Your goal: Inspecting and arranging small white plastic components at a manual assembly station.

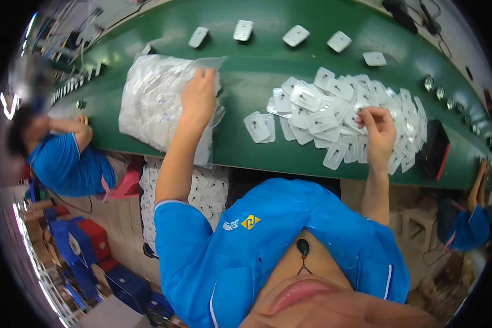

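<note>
On the left of the green table lies a clear plastic bag [147,104] full of flat white pieces. My left hand [198,97] is over its right side, fingers bent together on the film near the open end; the fingertips are partly hidden. To the right spreads a heap of clear, shallow plastic trays [322,120], many with a small dark piece in the middle. Above the heap's right part, my right hand [378,128] is closed in a pinch, with a small dark piece [359,115] at the fingertips.
Several white rectangular pieces [296,36] stand in a spaced row along the far side. A black and red box [435,150] is right of the heap, with shiny small parts [440,93] beyond. Below the table edge is a bin of white pieces [208,191]. Co-workers sit at both sides.
</note>
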Demonstrator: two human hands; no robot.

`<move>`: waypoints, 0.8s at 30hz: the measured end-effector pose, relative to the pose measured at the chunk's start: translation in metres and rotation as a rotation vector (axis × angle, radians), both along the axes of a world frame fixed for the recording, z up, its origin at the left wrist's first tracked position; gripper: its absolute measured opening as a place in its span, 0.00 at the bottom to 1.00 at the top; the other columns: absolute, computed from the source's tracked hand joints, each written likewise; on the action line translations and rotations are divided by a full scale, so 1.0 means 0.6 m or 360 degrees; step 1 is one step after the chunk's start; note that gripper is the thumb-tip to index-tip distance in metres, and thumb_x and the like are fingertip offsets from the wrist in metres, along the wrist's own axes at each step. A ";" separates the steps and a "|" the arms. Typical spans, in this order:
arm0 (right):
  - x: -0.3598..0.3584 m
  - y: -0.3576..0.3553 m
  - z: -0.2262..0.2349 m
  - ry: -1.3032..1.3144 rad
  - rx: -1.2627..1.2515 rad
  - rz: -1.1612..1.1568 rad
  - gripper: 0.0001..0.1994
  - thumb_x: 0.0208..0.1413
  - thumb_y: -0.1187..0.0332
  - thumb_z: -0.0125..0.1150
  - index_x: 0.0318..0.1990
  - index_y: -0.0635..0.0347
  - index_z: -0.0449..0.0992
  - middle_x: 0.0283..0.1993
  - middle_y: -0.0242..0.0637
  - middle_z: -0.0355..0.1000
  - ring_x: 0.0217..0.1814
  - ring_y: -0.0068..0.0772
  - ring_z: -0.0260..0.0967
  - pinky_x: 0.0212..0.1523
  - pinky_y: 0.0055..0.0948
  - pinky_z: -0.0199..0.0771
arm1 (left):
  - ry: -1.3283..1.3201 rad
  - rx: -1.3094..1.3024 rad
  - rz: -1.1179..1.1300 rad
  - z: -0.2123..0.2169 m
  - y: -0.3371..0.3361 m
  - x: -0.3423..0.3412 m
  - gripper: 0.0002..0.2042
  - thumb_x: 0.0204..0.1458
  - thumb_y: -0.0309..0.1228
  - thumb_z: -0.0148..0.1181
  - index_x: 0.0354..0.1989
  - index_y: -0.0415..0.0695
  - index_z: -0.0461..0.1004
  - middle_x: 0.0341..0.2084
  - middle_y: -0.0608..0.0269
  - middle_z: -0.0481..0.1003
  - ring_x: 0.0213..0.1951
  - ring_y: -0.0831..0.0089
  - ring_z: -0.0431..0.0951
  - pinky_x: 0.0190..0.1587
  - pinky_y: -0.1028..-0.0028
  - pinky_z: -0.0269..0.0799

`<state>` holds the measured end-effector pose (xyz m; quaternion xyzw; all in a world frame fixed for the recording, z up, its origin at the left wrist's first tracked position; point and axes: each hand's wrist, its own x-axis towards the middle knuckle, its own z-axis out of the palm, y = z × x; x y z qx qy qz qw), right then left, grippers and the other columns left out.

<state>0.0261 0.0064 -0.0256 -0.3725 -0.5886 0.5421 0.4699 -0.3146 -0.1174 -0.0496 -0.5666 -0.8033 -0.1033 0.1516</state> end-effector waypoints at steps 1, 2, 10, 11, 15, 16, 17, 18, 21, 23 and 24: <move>-0.001 -0.001 -0.004 0.0062 -0.0047 0.0053 0.04 0.53 0.78 0.55 0.36 0.66 0.70 0.31 0.37 0.71 0.30 0.22 0.66 0.34 0.16 0.67 | -0.0121 0.0096 -0.0022 0.019 -0.006 0.019 0.11 0.46 0.22 0.50 0.40 0.44 0.66 0.29 0.57 0.66 0.25 0.56 0.71 0.28 0.62 0.67; -0.002 -0.002 -0.008 0.0126 -0.0090 0.0101 0.03 0.53 0.78 0.56 0.35 0.66 0.70 0.31 0.37 0.71 0.29 0.22 0.66 0.33 0.16 0.66 | -0.0247 0.0189 -0.0047 0.039 -0.009 0.038 0.13 0.47 0.21 0.51 0.43 0.45 0.67 0.29 0.57 0.66 0.24 0.57 0.70 0.27 0.63 0.66; -0.049 -0.042 -0.006 0.0193 -0.0242 0.0405 0.01 0.54 0.77 0.54 0.33 0.62 0.70 0.30 0.30 0.66 0.29 0.18 0.59 0.31 0.14 0.60 | -0.1707 0.0304 -0.0624 0.058 -0.003 0.222 0.11 0.47 0.17 0.55 0.38 0.42 0.75 0.25 0.66 0.66 0.19 0.81 0.64 0.20 0.81 0.59; -0.053 -0.045 -0.007 0.0179 -0.0258 0.0453 0.00 0.54 0.76 0.54 0.33 0.62 0.70 0.30 0.30 0.65 0.29 0.18 0.59 0.31 0.14 0.59 | -0.1874 0.0366 -0.0639 0.053 0.001 0.239 0.10 0.47 0.16 0.55 0.37 0.41 0.75 0.25 0.66 0.66 0.18 0.80 0.64 0.20 0.81 0.59; -0.063 -0.058 -0.010 0.0139 -0.0237 0.0521 0.01 0.55 0.74 0.55 0.32 0.61 0.71 0.31 0.29 0.65 0.30 0.18 0.59 0.32 0.14 0.59 | -0.1967 0.0493 -0.0693 0.044 0.014 0.276 0.08 0.48 0.16 0.54 0.36 0.40 0.74 0.25 0.66 0.67 0.17 0.80 0.64 0.19 0.82 0.60; -0.064 -0.060 -0.011 0.0127 -0.0218 0.0534 0.02 0.55 0.74 0.55 0.32 0.61 0.71 0.31 0.29 0.65 0.31 0.18 0.59 0.32 0.14 0.59 | -0.1927 0.0527 -0.0712 0.043 0.016 0.281 0.08 0.48 0.16 0.54 0.35 0.39 0.74 0.25 0.66 0.67 0.17 0.80 0.64 0.19 0.82 0.60; -0.064 -0.062 -0.011 0.0115 -0.0198 0.0547 0.02 0.55 0.73 0.55 0.32 0.61 0.71 0.32 0.29 0.65 0.31 0.18 0.59 0.33 0.14 0.59 | -0.1887 0.0561 -0.0731 0.042 0.018 0.283 0.08 0.48 0.16 0.54 0.35 0.39 0.74 0.25 0.66 0.67 0.17 0.80 0.64 0.19 0.82 0.60; -0.064 -0.063 -0.011 0.0116 -0.0201 0.0541 0.02 0.55 0.73 0.55 0.32 0.61 0.71 0.32 0.29 0.65 0.31 0.18 0.59 0.33 0.14 0.59 | -0.1888 0.0554 -0.0734 0.041 0.018 0.284 0.08 0.48 0.16 0.54 0.35 0.39 0.74 0.25 0.66 0.67 0.17 0.80 0.64 0.19 0.82 0.60; -0.062 -0.065 -0.010 0.0057 -0.0218 0.0565 0.02 0.55 0.73 0.56 0.33 0.61 0.72 0.32 0.30 0.66 0.31 0.19 0.59 0.33 0.15 0.59 | -0.1784 0.0597 -0.0761 0.031 0.017 0.282 0.06 0.48 0.17 0.55 0.34 0.39 0.73 0.25 0.65 0.67 0.17 0.79 0.66 0.19 0.83 0.61; -0.059 -0.066 -0.010 0.0042 -0.0227 0.0567 0.02 0.55 0.73 0.56 0.33 0.61 0.72 0.33 0.30 0.66 0.31 0.19 0.60 0.33 0.15 0.60 | -0.1748 0.0602 -0.0775 0.031 0.016 0.282 0.06 0.48 0.17 0.55 0.34 0.38 0.73 0.25 0.65 0.68 0.17 0.79 0.66 0.19 0.83 0.61; -0.058 -0.066 -0.010 -0.0017 -0.0089 0.0559 0.02 0.54 0.74 0.57 0.33 0.61 0.73 0.33 0.31 0.66 0.31 0.20 0.60 0.32 0.16 0.60 | -0.1863 0.0581 -0.0727 0.032 0.014 0.283 0.05 0.49 0.17 0.55 0.33 0.38 0.73 0.25 0.65 0.68 0.17 0.79 0.67 0.19 0.83 0.62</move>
